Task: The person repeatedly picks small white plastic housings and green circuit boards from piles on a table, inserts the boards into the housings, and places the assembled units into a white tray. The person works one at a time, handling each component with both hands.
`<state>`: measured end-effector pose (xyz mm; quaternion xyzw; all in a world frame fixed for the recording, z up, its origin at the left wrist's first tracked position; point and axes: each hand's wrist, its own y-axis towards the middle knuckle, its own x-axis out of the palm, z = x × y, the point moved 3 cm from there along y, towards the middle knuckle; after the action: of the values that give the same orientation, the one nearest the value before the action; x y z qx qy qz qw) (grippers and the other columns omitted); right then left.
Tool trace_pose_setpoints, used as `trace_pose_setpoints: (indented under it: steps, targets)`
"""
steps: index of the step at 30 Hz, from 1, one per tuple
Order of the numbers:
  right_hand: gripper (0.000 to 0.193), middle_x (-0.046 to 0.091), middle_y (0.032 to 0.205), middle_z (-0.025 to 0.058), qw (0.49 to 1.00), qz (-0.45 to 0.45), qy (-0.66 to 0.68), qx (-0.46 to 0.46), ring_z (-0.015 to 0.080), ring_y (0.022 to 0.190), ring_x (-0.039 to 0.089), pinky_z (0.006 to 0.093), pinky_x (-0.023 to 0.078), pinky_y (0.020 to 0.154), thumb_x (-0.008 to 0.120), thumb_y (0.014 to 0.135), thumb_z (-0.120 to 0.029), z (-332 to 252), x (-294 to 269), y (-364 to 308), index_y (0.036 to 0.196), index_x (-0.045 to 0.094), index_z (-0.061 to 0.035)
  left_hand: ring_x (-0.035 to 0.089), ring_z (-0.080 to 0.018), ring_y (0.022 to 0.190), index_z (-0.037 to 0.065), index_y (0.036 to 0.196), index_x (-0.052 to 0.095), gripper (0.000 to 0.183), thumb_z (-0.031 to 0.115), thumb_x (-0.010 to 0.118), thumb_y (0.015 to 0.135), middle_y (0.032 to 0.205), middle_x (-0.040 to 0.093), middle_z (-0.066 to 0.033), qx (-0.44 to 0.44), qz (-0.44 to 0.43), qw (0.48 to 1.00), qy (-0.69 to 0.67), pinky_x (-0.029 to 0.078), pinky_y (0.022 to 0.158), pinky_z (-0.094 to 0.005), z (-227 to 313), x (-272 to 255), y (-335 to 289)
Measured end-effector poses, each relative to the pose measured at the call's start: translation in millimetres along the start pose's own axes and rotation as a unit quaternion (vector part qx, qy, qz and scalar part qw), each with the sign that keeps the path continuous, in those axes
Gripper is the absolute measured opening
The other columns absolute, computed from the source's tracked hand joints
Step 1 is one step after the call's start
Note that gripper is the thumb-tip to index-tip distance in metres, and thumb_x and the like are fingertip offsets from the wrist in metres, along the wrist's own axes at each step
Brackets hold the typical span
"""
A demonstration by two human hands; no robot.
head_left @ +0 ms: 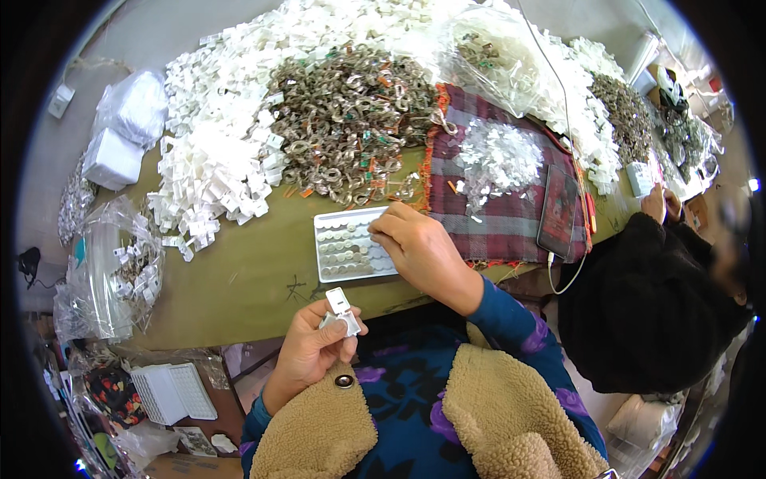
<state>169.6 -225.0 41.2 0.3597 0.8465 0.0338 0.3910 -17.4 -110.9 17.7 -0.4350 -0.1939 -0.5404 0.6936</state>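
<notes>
My left hand (315, 343) grips a small white plastic case (338, 302) with its hinged lid flipped up, held just off the table's near edge. My right hand (419, 247) is over the right side of a shallow white tray (357, 218). Its thumb and fingertips are pinched together, and whatever they hold is too hidden to make out. Rows of small round silvery discs (341, 257) lie in the tray. Beyond it, a heap of tangled grey-brown coiled strips (351, 112) lies beside a large pile of white plastic pieces (211, 168).
A plaid cloth (511, 215) carries a heap of clear plastic bits (499, 156) and a phone (558, 211) on a white cable. Clear bags (108, 271) bulge at the left. Close on my right, a person in black (646, 303) works at the same table (239, 295).
</notes>
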Motion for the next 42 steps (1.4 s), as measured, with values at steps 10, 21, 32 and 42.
trace_pose_setpoints:
  steps: [10, 21, 32, 42]
  targets:
    - [0.015, 0.061, 0.087, 0.0132, 0.995, 0.028, -0.080, -0.044, 0.0346, 0.077, 0.062, 0.0402, 0.051, 0.067, 0.066, 0.085, -0.004, 2, 30, 13, 0.100, 0.068, -0.0018, 0.065, -0.0163, 0.062, -0.007, 0.114, 0.061, 0.029, 0.008, 0.069, 0.090, 0.093, 0.069, -0.0218, 0.002, -0.001, 0.999, -0.036, 0.051, 0.051, -0.0246, 9, -30, -4]
    - [0.014, 0.060, 0.085, 0.0155, 0.993, 0.086, -0.083, 0.004, 0.0342, 0.077, 0.061, 0.0388, 0.049, 0.069, 0.069, 0.081, -0.002, 30, -17, 37, 0.094, 0.068, 0.0019, 0.066, -0.0161, 0.063, -0.007, 0.115, 0.061, 0.028, 0.010, 0.064, 0.094, 0.091, 0.069, -0.0192, 0.022, -0.018, 0.998, -0.064, 0.054, 0.053, -0.0255, 13, -41, 1]
    - [0.020, 0.058, 0.090, 0.0141, 0.989, 0.088, -0.116, -0.037, 0.0326, 0.083, 0.059, 0.0385, 0.049, 0.073, 0.071, 0.081, -0.005, 39, -10, 58, 0.101, 0.069, -0.0016, 0.063, -0.0148, 0.062, -0.006, 0.114, 0.061, 0.027, 0.014, 0.063, 0.095, 0.090, 0.069, -0.0181, 0.046, 0.009, 0.998, -0.045, 0.052, 0.052, -0.0259, 15, -36, -3]
    - [0.017, 0.069, 0.088, 0.0087, 0.975, 0.094, 0.158, 0.124, 0.0147, 0.074, 0.063, 0.0283, 0.050, 0.069, 0.067, 0.087, -0.001, 45, -33, 64, 0.104, 0.067, 0.0012, 0.060, -0.0122, 0.061, -0.004, 0.116, 0.060, 0.028, 0.018, 0.061, 0.098, 0.092, 0.068, -0.0174, 0.106, -0.012, 0.994, 0.009, 0.049, 0.049, -0.0242, 43, -9, 6]
